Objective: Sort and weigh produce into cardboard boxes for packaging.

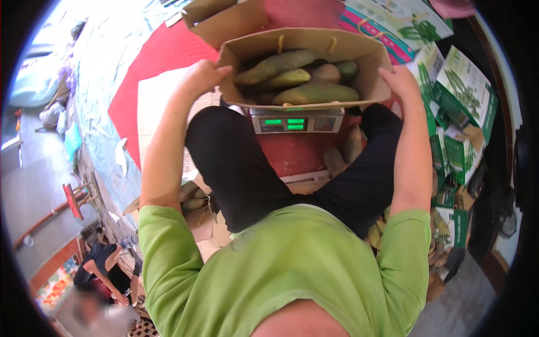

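A brown cardboard box point(236, 53) with an open top and yellow rope handles stands before me on a digital scale point(297, 121) with green lit figures. Several long, thick green-brown vegetables point(317, 94) lie in it, one rounder and browner than the others. At the box's left edge, my left hand point(203, 81) grips the wall with its thumb over the rim. My right hand point(400, 83) holds the opposite edge in the same manner. The fingers on the outer walls are partly hidden. My knees frame the scale from both sides.
Behind the box sits another open carton point(233, 22). Green-and-white printed boxes point(466, 87) pile up on the right. More vegetables point(352, 145) lie near my right knee, on the red surface point(281, 154). A wooden stool point(73, 202) and another person point(104, 269) are at the left.
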{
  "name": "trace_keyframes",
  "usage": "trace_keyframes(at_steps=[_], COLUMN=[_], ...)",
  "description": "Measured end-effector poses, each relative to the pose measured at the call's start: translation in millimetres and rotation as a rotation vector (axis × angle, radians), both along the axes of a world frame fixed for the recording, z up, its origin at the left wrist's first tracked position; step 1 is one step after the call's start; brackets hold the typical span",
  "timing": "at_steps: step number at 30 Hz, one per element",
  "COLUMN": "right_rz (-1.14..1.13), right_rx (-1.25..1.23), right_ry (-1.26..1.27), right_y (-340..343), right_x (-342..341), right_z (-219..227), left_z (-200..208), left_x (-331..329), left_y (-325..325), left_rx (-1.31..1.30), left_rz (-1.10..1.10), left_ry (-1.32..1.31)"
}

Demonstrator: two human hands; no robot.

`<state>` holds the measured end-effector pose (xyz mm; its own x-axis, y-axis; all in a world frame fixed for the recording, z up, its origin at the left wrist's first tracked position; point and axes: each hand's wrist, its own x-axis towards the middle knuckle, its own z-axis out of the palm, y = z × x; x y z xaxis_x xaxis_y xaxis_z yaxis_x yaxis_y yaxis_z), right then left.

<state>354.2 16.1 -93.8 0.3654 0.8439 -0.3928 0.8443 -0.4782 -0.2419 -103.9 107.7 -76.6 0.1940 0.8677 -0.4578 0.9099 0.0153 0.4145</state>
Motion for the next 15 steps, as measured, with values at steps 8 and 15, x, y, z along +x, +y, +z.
trace_keyframes(at_steps=[8,15], right_rz=[-0.004,-0.061], right_rx=[0.109,0.137], right_ry=[0.112,0.26], right_y=[-15,4], right_x=[46,12], right_z=[-17,-24], left_z=[5,-166], left_x=[-12,-171], left_y=[-29,-137], left_rx=[-0.011,-0.432], left_rz=[0.101,-0.437], left_ry=[-0.421,0.284])
